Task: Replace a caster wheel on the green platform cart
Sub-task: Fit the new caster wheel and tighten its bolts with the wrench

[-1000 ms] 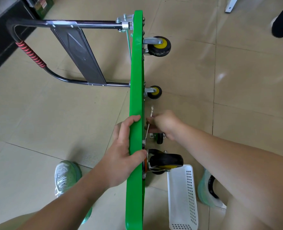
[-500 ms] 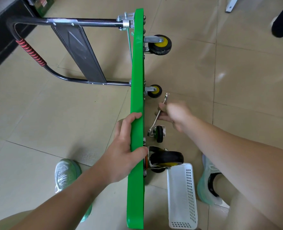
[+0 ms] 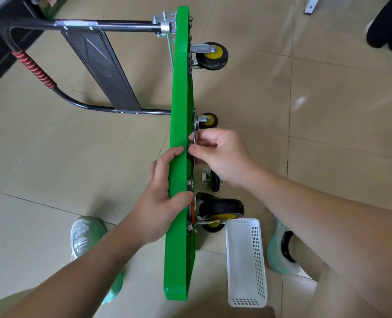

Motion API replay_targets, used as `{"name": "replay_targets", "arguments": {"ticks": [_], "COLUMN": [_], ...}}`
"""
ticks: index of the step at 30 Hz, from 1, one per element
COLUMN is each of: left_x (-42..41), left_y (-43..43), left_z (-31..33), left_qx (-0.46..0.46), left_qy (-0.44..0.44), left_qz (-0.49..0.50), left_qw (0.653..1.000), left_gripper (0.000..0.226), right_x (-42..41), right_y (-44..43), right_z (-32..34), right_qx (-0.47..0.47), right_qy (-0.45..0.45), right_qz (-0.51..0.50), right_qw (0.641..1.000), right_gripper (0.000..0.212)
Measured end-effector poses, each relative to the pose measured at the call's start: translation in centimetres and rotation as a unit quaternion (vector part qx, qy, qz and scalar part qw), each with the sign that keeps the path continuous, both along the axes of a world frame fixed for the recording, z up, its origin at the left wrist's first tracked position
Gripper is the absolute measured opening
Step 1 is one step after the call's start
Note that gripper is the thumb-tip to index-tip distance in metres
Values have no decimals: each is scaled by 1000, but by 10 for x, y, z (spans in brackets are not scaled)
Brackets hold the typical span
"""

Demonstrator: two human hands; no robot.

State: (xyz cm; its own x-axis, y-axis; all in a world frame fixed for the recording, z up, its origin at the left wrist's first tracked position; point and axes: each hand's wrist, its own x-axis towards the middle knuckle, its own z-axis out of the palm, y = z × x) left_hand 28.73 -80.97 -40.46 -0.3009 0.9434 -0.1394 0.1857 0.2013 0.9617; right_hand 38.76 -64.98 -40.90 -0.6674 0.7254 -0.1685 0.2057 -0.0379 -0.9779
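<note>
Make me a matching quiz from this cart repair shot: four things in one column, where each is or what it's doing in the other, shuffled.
1. left hand
2. right hand
3. loose caster
4. white basket

A. stands on the floor by the right shoe
B. grips the green platform by its edge
C. lies detached on the floor, beneath the right hand
D. pinches a wrench

Pairs: 1-B, 2-D, 3-C, 4-A

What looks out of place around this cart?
The cart is tipped on its edge, wheels pointing sideways, gripped by the left hand. One caster lies loose on the floor beside it, below the right hand, which holds a wrench against the underside. Odd for a cart, though it fits a wheel swap.
</note>
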Motion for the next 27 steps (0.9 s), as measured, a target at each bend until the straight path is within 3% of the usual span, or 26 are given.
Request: {"name": "replay_targets", "arguments": {"ticks": [7, 18, 22, 27], "left_x": [-1, -3, -2, -4], "left_y": [1, 0, 0, 0], "left_z": [1, 2, 3, 4], "left_qx": [-6, -20, -27, -29], "left_qy": [7, 12, 19, 27], "left_qz": [-7, -21, -26, -34], "left_qw": [1000, 1000, 999, 999], "left_gripper": [71, 74, 74, 75], "right_x": [-1, -9, -15, -20], "right_y": [1, 9, 17, 29], "right_z": [3, -28, -37, -46], "right_qx": [12, -44, -125, -238], "right_qy": [7, -53, -78, -151], "right_qz": [28, -24, -53, -70], "right_qw": [1000, 997, 988, 957], "right_gripper": [33, 20, 31, 25]}}
